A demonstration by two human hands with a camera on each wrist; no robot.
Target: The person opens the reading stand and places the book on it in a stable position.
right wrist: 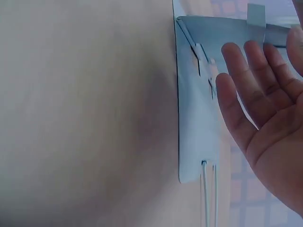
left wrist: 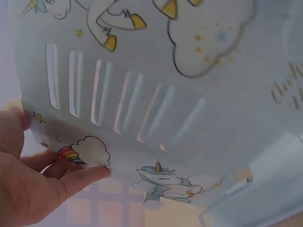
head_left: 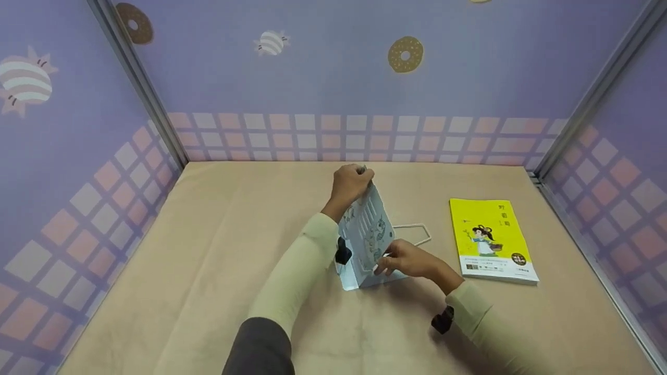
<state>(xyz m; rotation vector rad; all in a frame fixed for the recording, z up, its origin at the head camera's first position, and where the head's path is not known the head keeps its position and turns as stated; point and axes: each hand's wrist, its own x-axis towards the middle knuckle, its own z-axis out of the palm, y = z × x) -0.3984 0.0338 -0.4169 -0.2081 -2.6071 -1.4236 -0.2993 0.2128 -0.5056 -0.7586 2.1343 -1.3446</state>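
Note:
A light blue folding book stand [head_left: 367, 229] with unicorn drawings and slots stands on the table, its panel raised and tilted above a flat base [head_left: 383, 278]. My left hand [head_left: 351, 182] pinches the panel's top edge. The left wrist view shows that hand's fingers [left wrist: 85, 182] against the printed face, beside a rainbow drawing. At the panel's lower right is my right hand [head_left: 409, 259], its fingertips right at the edge. In the right wrist view its fingers [right wrist: 255, 85] extend apart, close to the metal stand. A white wire loop [head_left: 428, 232] sticks out on the stand's right.
A yellow book [head_left: 492, 239] with a cartoon figure on its cover lies flat to the right of the stand. A beige cloth [head_left: 224, 260] covers the table. Purple patterned walls [head_left: 333, 78] enclose the back and both sides, with metal posts [head_left: 138, 78] at the corners.

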